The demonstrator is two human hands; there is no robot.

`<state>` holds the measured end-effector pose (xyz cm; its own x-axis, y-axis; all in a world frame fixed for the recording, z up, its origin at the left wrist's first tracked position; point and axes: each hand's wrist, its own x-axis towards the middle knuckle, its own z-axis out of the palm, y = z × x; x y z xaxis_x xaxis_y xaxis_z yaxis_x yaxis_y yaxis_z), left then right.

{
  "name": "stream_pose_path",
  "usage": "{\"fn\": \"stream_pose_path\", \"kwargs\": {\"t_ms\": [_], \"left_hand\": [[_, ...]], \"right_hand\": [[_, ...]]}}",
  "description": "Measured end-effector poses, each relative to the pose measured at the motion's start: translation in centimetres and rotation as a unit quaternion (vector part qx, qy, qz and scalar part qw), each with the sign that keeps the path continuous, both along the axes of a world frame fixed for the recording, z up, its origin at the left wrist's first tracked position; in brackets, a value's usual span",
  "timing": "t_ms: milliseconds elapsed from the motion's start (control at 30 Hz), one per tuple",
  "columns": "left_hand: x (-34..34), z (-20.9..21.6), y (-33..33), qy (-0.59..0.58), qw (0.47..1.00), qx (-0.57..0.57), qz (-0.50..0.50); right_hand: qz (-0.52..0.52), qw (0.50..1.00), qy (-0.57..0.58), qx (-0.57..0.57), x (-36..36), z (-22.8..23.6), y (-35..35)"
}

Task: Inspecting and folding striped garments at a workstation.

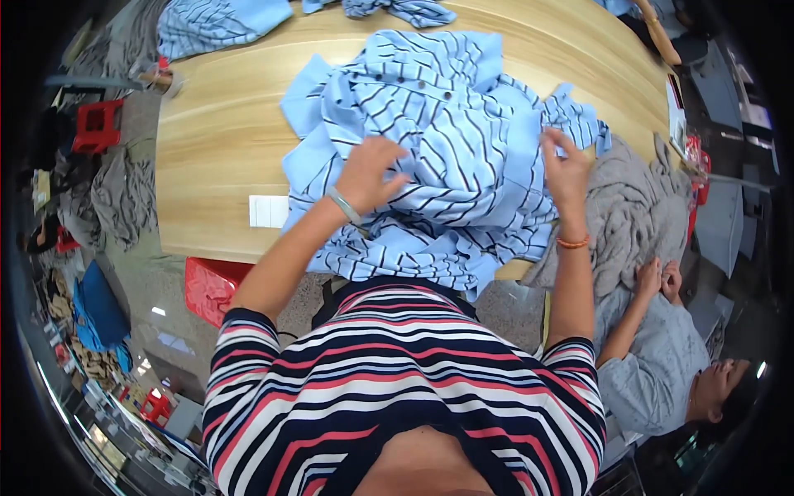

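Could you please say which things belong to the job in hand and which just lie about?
Seemingly in the job:
striped blue garment, at the left hand and right hand

Seemingly just lying about:
white card, left of the garment
grey cloth, on the right
red stool, far left

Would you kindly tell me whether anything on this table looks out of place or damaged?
Nothing looks spilled or plainly damaged. The striped blue cloth lies bunched up, and part of it hangs past the near edge of the table, which looks slightly untidy.
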<state>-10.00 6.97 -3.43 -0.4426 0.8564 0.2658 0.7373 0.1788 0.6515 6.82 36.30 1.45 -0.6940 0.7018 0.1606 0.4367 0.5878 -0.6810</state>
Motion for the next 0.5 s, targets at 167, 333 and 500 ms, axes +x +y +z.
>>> {"fn": "stream_pose_path", "kwargs": {"t_ms": [167, 333, 500], "left_hand": [[2.7, -1.2, 1.0, 0.025, 0.991, -0.127, 0.019], [1.5, -0.2, -0.9, -0.118, 0.943, -0.306, 0.060], [0.4, -1.4, -4.4, -0.351, 0.917, -0.188, 0.008]], "right_hand": [[0.071, 0.995, -0.070, -0.011, -1.4, -2.5, -4.5], [0.064, 0.994, -0.087, 0.031, 0.0, -6.0, -4.7], [0.057, 0.995, -0.078, 0.032, 0.8, -6.3, -5.4]]}}
